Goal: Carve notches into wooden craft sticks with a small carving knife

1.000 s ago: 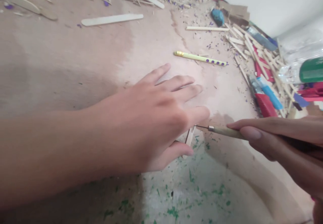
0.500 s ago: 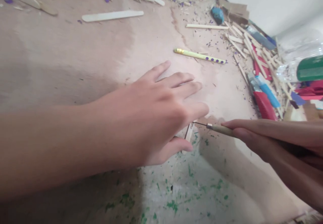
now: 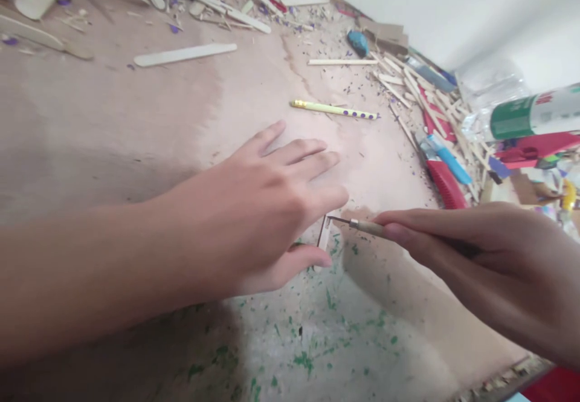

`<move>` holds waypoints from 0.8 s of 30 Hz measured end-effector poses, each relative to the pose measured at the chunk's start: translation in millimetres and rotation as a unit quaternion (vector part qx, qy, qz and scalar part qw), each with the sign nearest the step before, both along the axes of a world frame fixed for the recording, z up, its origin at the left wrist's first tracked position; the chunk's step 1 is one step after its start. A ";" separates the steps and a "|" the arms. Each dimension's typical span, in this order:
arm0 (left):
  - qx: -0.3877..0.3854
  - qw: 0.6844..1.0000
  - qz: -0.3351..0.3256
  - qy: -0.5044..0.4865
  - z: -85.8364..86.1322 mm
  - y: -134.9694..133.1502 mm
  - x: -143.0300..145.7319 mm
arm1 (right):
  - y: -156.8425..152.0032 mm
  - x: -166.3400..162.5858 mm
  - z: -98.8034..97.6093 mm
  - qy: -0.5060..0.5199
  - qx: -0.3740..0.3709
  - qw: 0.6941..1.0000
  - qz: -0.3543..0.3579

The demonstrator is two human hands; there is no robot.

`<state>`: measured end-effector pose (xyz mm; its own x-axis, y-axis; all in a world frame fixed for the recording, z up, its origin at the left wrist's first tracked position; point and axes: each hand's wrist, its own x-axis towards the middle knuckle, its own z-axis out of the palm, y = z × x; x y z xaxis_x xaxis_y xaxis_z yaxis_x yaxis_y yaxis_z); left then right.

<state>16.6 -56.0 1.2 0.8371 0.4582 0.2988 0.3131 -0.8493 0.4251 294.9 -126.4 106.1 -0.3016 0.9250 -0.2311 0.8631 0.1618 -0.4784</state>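
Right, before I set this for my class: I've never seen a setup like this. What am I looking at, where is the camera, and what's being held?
There is no machine here, just a person's two bare hands. The camera is worn on their head, looking forward and down.

The left hand lies spread low over the work surface, its thumb and index finger steadying a small pale strip. The right hand grips a thin-tipped tool by its pale handle, the tip at the strip.

Beyond the hands lie a spotted pencil and a flat wooden stick. Further right, a clear bottle with a green and white label lies on its side.
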 end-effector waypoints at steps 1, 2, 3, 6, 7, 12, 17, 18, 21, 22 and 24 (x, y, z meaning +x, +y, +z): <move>-0.005 1.000 -0.001 0.000 0.1 -0.3 -0.2 | 0.0 -0.1 -0.1 0.004 -0.010 1.000 0.003; -0.008 1.000 -0.002 -0.002 0.2 -0.6 -0.5 | 0.4 0.1 -0.6 0.009 -0.020 1.000 0.005; -0.010 1.000 -0.001 -0.001 0.3 -0.8 -0.9 | 1.2 0.5 -1.4 0.014 -0.027 1.000 0.006; -0.012 1.000 -0.001 0.006 0.9 -1.2 -2.6 | 4.7 3.1 -4.4 0.038 -0.046 0.998 0.006; -0.013 1.000 -0.001 0.008 1.1 -1.2 -3.0 | 5.4 4.4 -5.3 0.047 -0.050 0.998 0.001; -0.008 1.000 0.000 0.023 2.7 0.0 -1.9 | -2.3 12.8 -10.6 0.084 -0.069 0.991 -0.077; -0.013 1.000 -0.003 0.019 0.7 -0.4 -1.2 | -13.1 18.5 -19.8 0.107 -0.060 0.989 -0.087; -0.016 1.000 0.000 0.018 0.1 -0.7 -1.4 | -13.4 18.8 -21.5 0.104 -0.050 0.990 -0.074; -0.023 1.000 0.008 0.014 -0.8 -1.5 -1.9 | -12.3 18.2 -24.7 0.101 -0.031 0.993 -0.053; -0.024 1.000 0.009 0.015 -0.8 -1.5 -2.0 | -12.0 17.7 -24.9 0.101 -0.029 0.993 -0.048; -0.024 1.000 0.006 0.015 -0.6 -1.2 -2.1 | -12.1 16.5 -24.0 0.099 -0.029 0.994 -0.033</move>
